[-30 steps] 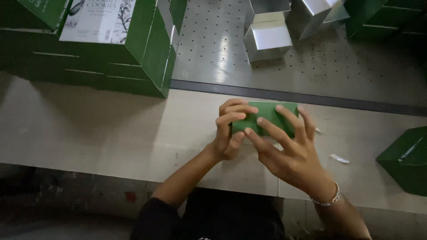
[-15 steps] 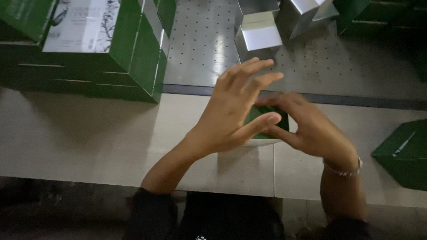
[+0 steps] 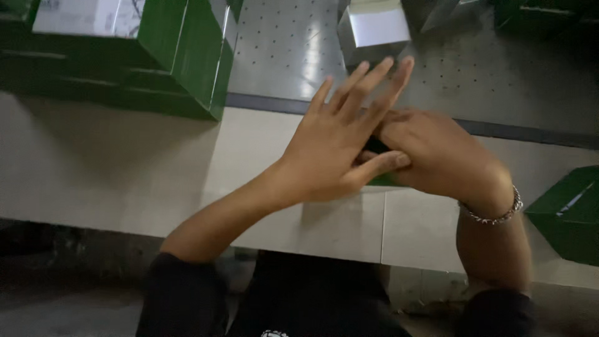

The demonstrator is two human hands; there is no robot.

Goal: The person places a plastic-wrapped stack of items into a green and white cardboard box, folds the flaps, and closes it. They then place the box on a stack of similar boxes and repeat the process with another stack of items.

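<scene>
Between both hands — a small green box, mostly hidden.

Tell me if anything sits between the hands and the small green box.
Nothing visible does. The right hand is closed around the small green box, and the left hand lies flat across it with fingers spread, hiding most of the box.
</scene>
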